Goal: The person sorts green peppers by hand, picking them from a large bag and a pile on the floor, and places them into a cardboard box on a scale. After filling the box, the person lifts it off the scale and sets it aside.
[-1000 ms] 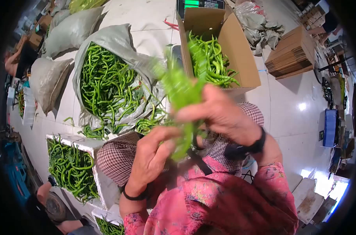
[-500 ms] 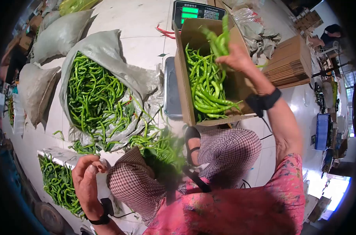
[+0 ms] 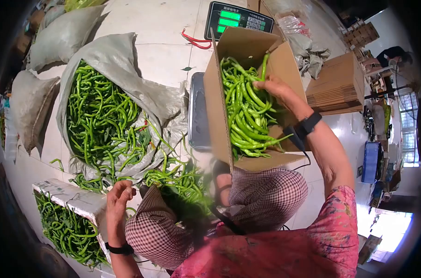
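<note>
Right hand [image 3: 280, 90] is inside the open box [image 3: 285, 62], fingers partly bent against the green peppers [image 3: 247, 125] on its right side; fingertips partly hidden, so can't tell if it grips any. One pepper [image 3: 265, 67] stands upright by the fingers. Left hand [image 3: 120, 194] is half open, fingers loosely curled, nothing seen in it; it's above the floor between the left knee [image 3: 155, 231] and the foam crate [image 3: 64, 197], which is full of green peppers too. Scale plate [image 3: 199, 116] shows along the box's left side; can't tell if the box rests on it. Scale display [image 3: 238, 18] lit green behind the box, red peppers [image 3: 196, 41] on the floor to its left. Open sack [image 3: 150, 88] spills more peppers toward the loose pile [image 3: 178, 180] near the feet. Flat cartons [image 3: 338, 85] stacked right of the box.
</note>
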`<state>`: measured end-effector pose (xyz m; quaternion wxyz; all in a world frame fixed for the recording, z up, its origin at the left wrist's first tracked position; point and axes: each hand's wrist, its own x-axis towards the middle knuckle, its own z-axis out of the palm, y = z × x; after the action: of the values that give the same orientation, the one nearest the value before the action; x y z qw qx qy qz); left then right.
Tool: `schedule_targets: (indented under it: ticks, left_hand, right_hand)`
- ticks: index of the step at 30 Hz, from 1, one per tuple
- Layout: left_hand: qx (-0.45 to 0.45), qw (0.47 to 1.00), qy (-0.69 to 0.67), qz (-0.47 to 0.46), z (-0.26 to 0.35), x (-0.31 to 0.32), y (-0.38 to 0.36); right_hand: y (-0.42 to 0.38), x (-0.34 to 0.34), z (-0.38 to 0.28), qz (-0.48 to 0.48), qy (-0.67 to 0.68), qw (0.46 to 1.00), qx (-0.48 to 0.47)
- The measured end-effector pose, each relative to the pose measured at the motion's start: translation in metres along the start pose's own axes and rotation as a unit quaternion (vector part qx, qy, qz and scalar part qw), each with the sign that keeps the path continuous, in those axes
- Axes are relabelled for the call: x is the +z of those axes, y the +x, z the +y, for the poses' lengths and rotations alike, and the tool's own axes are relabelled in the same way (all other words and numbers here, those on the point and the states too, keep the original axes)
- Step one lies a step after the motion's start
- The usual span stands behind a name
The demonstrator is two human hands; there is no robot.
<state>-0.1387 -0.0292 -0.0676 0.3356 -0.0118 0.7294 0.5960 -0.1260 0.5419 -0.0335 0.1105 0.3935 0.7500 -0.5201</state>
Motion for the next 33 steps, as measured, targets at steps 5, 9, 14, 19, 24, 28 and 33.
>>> schedule_targets:
  ticks: [5,9,14,19,24,28,33]
  left_hand:
    - [-0.014,1.0,0.014,-0.007,-0.024,-0.015,0.025]
    - [-0.037,0.999,-0.016,0.019,-0.031,-0.016,0.044]
    - [-0.014,0.999,0.009,0.03,-0.066,-0.048,0.07]
    - [0.001,0.986,-0.005,0.166,-0.113,-0.078,0.125]
    - [0.122,0.898,0.249,0.341,-0.09,-0.091,0.152]
    - [0.199,0.816,0.29,0.459,-0.09,-0.125,0.17]
    - [0.105,0.798,0.289,0.519,-0.128,-0.178,0.175]
  right_hand:
    - [0.026,0.028,0.043,0.116,-0.328,0.899,-0.265]
    - [0.037,0.007,0.013,0.062,-0.411,0.885,-0.21]
    - [-0.022,0.016,-0.045,0.039,-0.36,0.907,-0.214]
    - [-0.126,0.109,-0.143,-0.119,-0.204,0.947,-0.216]
    - [-0.157,0.188,-0.188,-0.095,-0.371,0.849,-0.363]
    - [-0.1,0.259,-0.198,-0.223,-0.418,0.746,-0.467]
    - [-0.018,0.373,-0.148,-0.314,-0.368,0.771,-0.413]
